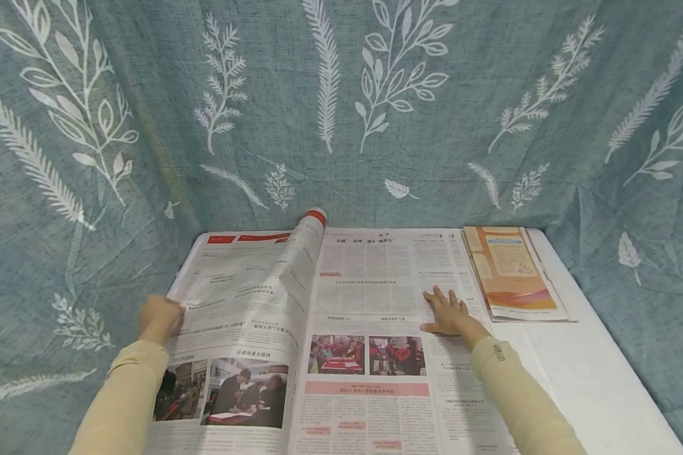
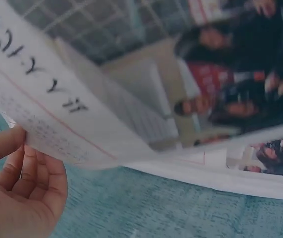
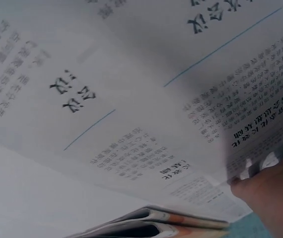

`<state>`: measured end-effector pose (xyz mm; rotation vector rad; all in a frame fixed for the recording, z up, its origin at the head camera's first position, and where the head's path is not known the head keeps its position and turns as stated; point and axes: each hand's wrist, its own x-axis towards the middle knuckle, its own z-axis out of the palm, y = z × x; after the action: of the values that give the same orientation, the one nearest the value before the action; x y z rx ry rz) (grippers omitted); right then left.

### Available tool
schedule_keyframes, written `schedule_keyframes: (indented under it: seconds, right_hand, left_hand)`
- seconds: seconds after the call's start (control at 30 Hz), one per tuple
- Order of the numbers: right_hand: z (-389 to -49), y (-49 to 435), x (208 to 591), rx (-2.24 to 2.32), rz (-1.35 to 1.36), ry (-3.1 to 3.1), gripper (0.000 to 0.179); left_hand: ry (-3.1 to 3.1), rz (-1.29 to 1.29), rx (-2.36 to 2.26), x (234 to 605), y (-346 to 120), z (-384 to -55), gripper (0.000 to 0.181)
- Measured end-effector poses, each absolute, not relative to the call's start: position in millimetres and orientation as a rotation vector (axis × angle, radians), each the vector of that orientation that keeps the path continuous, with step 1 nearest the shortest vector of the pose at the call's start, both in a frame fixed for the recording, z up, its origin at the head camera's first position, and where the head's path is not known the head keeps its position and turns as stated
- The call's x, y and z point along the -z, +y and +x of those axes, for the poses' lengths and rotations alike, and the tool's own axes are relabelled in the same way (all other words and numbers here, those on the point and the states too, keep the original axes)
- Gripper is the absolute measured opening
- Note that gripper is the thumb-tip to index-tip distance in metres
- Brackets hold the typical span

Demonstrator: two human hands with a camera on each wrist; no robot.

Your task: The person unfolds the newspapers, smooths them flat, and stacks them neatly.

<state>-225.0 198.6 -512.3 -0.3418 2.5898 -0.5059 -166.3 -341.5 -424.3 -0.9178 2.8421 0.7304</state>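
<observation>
An open newspaper (image 1: 370, 303) covers much of the white table. Its left page (image 1: 222, 316) is lifted and bows up into a curl near the centre fold. At that page's outer edge is my left hand (image 1: 158, 316); in the left wrist view, thumb and forefinger of the left hand (image 2: 30, 183) pinch the page margin. My right hand (image 1: 449, 314) lies with fingers spread on the right page, beside a pair of red-toned photos (image 1: 397, 356). In the right wrist view the right hand (image 3: 275, 193) rests on the printed sheet, its fingers partly out of frame.
A folded stack of papers with an orange cover (image 1: 512, 272) lies at the back right of the white table (image 1: 592, 366). Blue-green cloth (image 1: 341, 183) with white leaf patterns hangs behind and at both sides.
</observation>
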Motion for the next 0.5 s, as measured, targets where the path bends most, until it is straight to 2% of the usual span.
schedule_keyframes:
  seconds: [0.5]
  right_hand:
    - [-224, 216, 511, 0.505, -0.362, 2.655, 0.091]
  left_hand:
    - [2.818, -1.071, -0.732, 416, -369, -153, 0.037]
